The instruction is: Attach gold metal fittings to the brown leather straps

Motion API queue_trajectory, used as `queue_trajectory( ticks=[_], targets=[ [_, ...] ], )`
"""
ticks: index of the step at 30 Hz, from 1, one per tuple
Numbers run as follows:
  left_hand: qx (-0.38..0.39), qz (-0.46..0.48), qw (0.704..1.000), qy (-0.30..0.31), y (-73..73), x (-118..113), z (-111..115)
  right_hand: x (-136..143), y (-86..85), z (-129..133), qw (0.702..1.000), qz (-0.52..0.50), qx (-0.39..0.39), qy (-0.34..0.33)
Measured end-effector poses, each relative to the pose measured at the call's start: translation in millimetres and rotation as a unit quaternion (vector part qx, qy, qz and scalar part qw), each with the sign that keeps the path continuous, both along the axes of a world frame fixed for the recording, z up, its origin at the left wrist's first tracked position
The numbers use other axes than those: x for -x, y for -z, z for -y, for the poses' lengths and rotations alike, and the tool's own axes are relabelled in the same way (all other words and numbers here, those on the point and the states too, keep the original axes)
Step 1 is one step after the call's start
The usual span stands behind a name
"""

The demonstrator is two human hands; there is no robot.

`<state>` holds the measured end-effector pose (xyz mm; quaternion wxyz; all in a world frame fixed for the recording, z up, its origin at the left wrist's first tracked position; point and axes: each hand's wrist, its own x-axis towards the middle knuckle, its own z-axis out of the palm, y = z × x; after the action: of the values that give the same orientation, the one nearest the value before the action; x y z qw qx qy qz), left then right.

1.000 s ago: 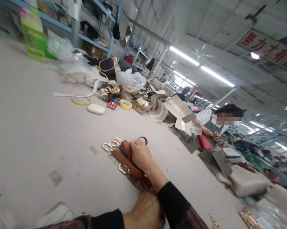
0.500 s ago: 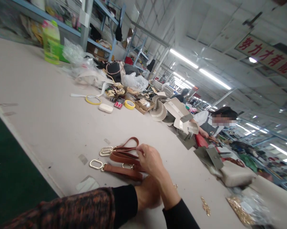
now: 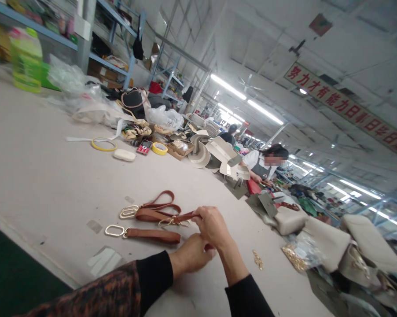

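Observation:
My right hand (image 3: 212, 225) pinches the end of a brown leather strap (image 3: 187, 216) above the table. Gold metal clasps (image 3: 174, 221) lie along that strap, left of my fingers. Just below, my left hand (image 3: 194, 254) is closed with its fingertips curled together; whatever they may hold is hidden. To the left lie more looped brown straps (image 3: 148, 215) with gold oval rings (image 3: 129, 212). Nearer me, a separate folded strap (image 3: 154, 235) has its own gold oval ring (image 3: 114, 230).
A small pile of gold hardware (image 3: 258, 259) lies right of my hands, near a plastic bag of gold pieces (image 3: 297, 254). Tape rolls (image 3: 159, 149), a white oval object (image 3: 124, 155) and cut pieces line the far side. A co-worker (image 3: 262, 165) stands beyond.
My right hand has drawn the strap end right, away from the other straps. My left hand has come out from behind the right wrist. The view has swung right.

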<state>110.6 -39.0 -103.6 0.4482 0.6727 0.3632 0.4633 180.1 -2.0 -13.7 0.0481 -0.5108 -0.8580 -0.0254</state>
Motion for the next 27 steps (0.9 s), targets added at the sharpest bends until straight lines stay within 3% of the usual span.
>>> queue_trajectory(
  ticks=[3, 5, 9, 12, 14, 20, 27],
  targets=[
    [0.084, 0.096, 0.991, 0.030, -6.1, 4, -10, -19, -17.8, 14, 0.994, -0.057, -0.061, 0.069],
    [0.124, 0.156, 0.979, 0.040, -10.0, 8, -14, -32, -19.0, 25, 0.978, -0.153, -0.070, 0.126],
    [0.185, 0.276, 0.940, 0.074, -13.9, 9, -14, -47, 5.0, 49, 0.917, -0.360, 0.009, 0.172],
    [0.228, 0.326, 0.913, 0.091, -13.5, 7, -13, -54, 29.8, 61, 0.875, -0.454, 0.071, 0.154],
    [0.236, 0.328, 0.913, 0.066, -12.7, 6, -14, -65, 43.1, 66, 0.860, -0.485, 0.077, 0.140],
    [0.244, 0.286, 0.926, -0.023, -12.0, 12, -25, -117, 73.8, 73, 0.906, -0.378, 0.008, 0.189],
    [0.196, 0.139, 0.970, -0.035, -1.9, 7, -28, -113, 90.5, 79, 0.977, -0.183, -0.060, 0.088]
  ],
)
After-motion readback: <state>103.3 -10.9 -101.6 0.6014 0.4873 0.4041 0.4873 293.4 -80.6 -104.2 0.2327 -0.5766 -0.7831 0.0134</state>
